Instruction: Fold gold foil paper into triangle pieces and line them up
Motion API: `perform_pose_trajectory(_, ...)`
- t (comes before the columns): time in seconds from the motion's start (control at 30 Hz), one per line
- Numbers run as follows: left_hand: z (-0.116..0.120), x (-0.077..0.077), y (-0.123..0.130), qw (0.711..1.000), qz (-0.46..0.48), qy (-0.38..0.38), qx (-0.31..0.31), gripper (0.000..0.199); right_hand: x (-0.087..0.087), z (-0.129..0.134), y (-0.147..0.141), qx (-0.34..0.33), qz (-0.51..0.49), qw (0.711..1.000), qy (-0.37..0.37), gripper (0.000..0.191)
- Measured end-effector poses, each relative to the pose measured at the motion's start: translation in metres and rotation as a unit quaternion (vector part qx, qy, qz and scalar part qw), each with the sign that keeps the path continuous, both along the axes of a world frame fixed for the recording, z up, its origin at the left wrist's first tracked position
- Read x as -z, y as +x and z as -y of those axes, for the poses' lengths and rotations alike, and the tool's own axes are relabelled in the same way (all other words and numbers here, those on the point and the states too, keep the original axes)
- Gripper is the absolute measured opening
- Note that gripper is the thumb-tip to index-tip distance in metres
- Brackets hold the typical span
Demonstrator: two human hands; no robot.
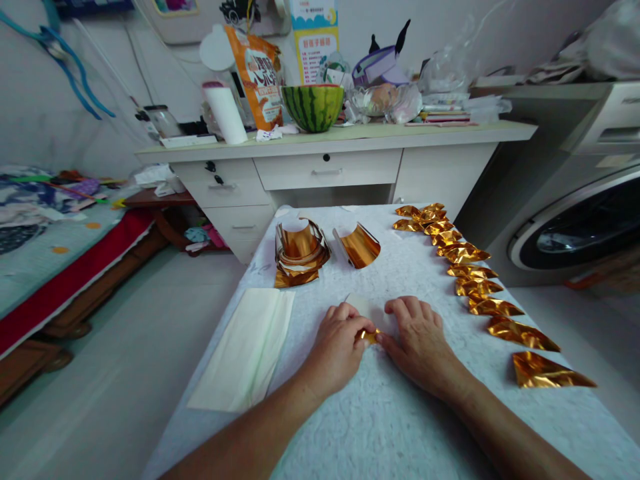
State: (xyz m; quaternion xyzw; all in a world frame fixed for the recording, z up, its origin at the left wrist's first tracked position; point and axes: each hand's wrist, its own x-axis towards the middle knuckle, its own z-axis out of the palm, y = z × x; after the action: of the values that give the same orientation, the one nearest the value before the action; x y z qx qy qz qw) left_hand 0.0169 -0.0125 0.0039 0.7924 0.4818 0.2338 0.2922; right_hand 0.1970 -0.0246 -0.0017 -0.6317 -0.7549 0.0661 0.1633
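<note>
Pinching a small, shiny gold foil fold (371, 335) between thumb and forefinger of the bare left hand (343, 337), leaving no visible gap at that end. Touching the fold's other end with just the thumb of the bare right hand (417, 337), otherwise spreading the fingers loosely beside a pale, flat, paper-like sheet (361, 305). Leaving unclear, under the fingers, any join between sheet and foil. Working at the middle of a table covered in mottled blue-white cloth (390, 413). Possibly risking a skewed fold here, by pinching firmly left and only pressing right. Perhaps risking a spring-back too, judging by the strong bend in the single curved gold foil sheet (361, 248) and the nested stack of curled gold foil (300, 245) beyond. Likely creasing or splitting thin foil by pressing too hard. Possibly blunting the crease by pressing on soft cloth. Potentially knocking the row of pointed, crumpled gold foil pieces (471, 271) off the right edge with a wide elbow, or dragging the folded cream paper (245, 347) with the left forearm.
</note>
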Motion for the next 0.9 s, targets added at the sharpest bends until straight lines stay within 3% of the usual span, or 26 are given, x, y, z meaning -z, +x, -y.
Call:
perform_pose_trajectory(0.37, 0.0, 0.001, 0.0, 1.0, -0.002, 0.008, 0.0, 0.031, 0.001, -0.003, 0.017, -0.002, -0.021, 1.0, -0.022, 0.044)
perform_pose_trajectory(0.6, -0.003, 0.003, -0.004, 0.999, 0.009, 0.029, 0.031, 0.027, 0.0, -0.007, 0.019, -0.021, -0.079, 0.997, 0.003, 0.021)
perform_pose_trajectory(0.7, -0.002, 0.002, -0.004, 0.999, 0.013, 0.041, 0.031, 0.025, -0.002, -0.006, 0.016, -0.028, -0.08, 0.996, 0.012, 0.022)
perform_pose_trajectory(0.8, -0.001, 0.0, -0.003, 0.998, 0.003, 0.063, -0.012, 0.021, -0.001, -0.005, 0.013, -0.03, -0.055, 0.998, 0.013, 0.031)
perform_pose_trajectory(0.9, 0.0, 0.0, -0.003, 0.993, 0.019, 0.085, -0.086, 0.041, 0.001, -0.006, 0.013, -0.033, -0.041, 0.999, 0.01, 0.033)
